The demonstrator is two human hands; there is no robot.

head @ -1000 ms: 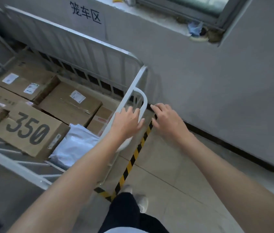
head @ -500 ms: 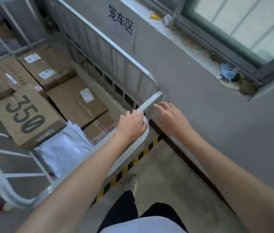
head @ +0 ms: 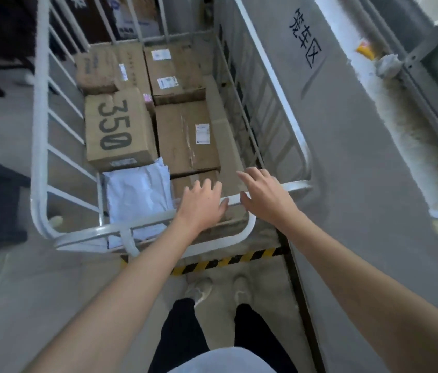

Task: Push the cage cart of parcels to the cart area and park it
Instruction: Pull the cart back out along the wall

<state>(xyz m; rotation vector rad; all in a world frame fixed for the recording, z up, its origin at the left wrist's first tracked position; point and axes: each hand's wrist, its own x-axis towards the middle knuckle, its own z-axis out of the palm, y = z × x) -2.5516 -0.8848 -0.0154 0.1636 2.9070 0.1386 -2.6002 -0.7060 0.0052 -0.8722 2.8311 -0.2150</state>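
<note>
cage cart (head: 40,130) on grey floor (head: 51,292) holds cardboard boxes (head: 185,135) and a white mailer (head: 138,195).

The right side of the cage cart (head: 274,76) is set close against the grey wall (head: 360,162), so little room is left there. The cart floor is mostly filled by cardboard boxes (head: 185,135) and a white mailer bag (head: 139,195). Open floor (head: 37,292) is seen at the left.
</note>
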